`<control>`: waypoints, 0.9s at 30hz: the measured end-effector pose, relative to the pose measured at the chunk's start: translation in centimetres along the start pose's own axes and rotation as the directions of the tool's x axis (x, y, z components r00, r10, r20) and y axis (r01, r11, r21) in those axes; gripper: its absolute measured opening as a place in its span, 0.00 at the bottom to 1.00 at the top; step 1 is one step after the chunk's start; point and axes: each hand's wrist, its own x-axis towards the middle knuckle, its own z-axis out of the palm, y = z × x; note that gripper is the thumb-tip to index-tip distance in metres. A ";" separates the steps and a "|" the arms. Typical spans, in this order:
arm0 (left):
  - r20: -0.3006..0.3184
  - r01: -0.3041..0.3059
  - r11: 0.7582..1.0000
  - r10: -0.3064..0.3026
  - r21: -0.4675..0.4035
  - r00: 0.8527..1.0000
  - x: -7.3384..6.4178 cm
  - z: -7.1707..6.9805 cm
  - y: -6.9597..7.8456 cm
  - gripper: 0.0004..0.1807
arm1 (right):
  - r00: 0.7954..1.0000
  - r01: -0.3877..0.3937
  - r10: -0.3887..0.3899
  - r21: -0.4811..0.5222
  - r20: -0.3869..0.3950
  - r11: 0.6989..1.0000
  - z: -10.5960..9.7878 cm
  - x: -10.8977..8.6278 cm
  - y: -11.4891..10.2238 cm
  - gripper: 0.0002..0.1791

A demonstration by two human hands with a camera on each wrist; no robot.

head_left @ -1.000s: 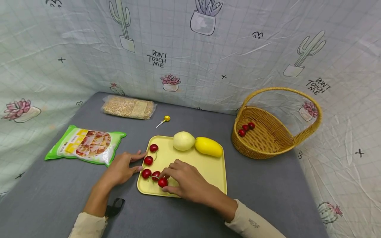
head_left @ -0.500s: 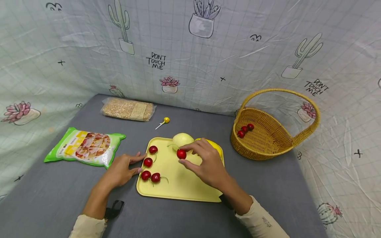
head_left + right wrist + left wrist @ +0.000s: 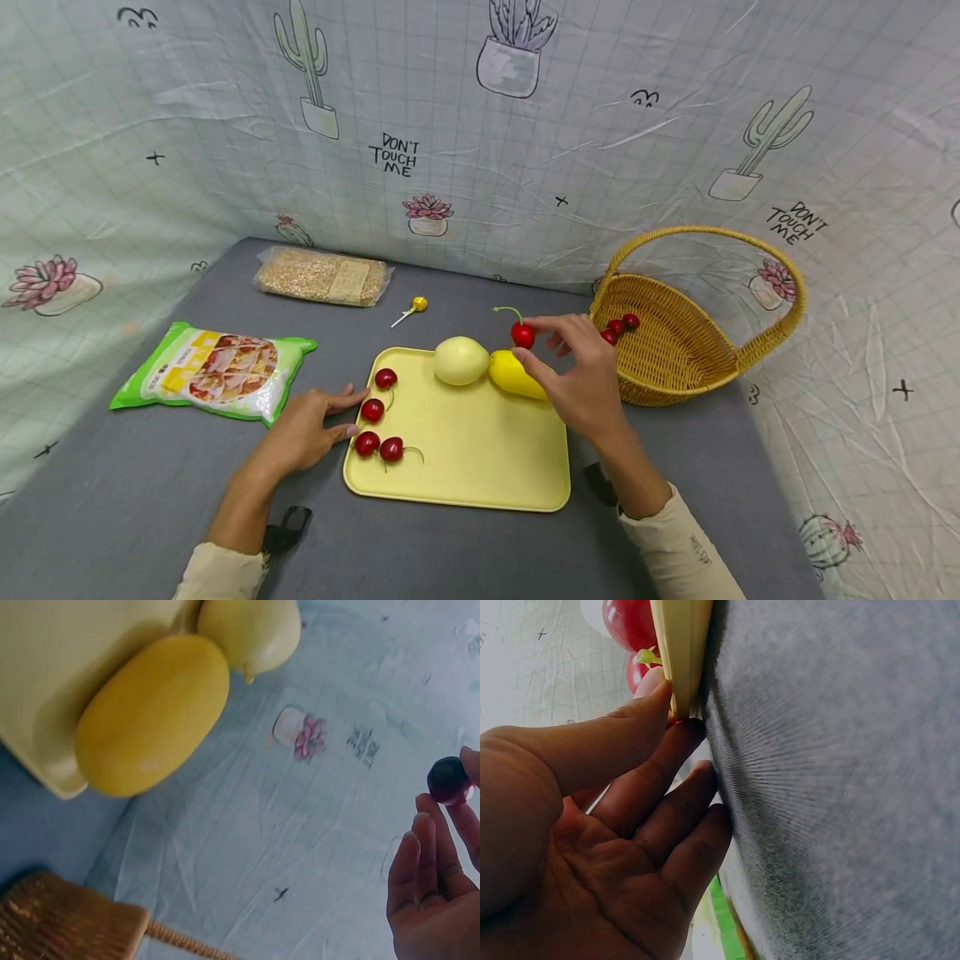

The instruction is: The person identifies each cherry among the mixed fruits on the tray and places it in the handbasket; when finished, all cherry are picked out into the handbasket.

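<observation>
In the head view my right hand [image 3: 588, 379] pinches a red cherry [image 3: 522, 335] between thumb and fingertips, its green stem pointing up. It is raised over the far right of a yellow tray [image 3: 480, 454], near the yellow oblong fruit [image 3: 513, 372]. A pale round fruit [image 3: 461, 361] lies beside that one. My left hand [image 3: 303, 429] touches the tray's left edge with thumb and forefinger; the left wrist view shows the thumb [image 3: 622, 739] against the rim. Several cherries [image 3: 372, 410] lie along the tray's left side. A wicker basket [image 3: 675, 379] at the right holds more cherries [image 3: 617, 326].
A green-edged food bag [image 3: 225, 375] lies left of the tray. Behind are a clear bag of grains [image 3: 322, 275] and a yellow lollipop [image 3: 418, 305]. The basket's tall handle [image 3: 795, 292] arches over it. A patterned cloth [image 3: 450, 108] hangs behind the grey table.
My right hand has picked up a cherry from the tray's near left part and carried it up and rightward, towards the basket. The left hand has stayed at the tray's edge.
</observation>
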 end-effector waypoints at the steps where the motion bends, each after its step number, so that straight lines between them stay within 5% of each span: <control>1: 0.002 0.000 1.000 0.000 0.000 1.000 0.0 0.0 0.0 0.30 | 1.000 -0.009 0.009 -0.002 -0.009 1.000 -0.2 0.0 0.2 0.19; 27: 0.001 0.006 1.000 -0.006 0.004 1.000 -0.1 -0.1 0.3 0.30 | 0.977 -0.130 0.123 -0.030 -0.175 0.991 -3.1 0.4 4.7 0.21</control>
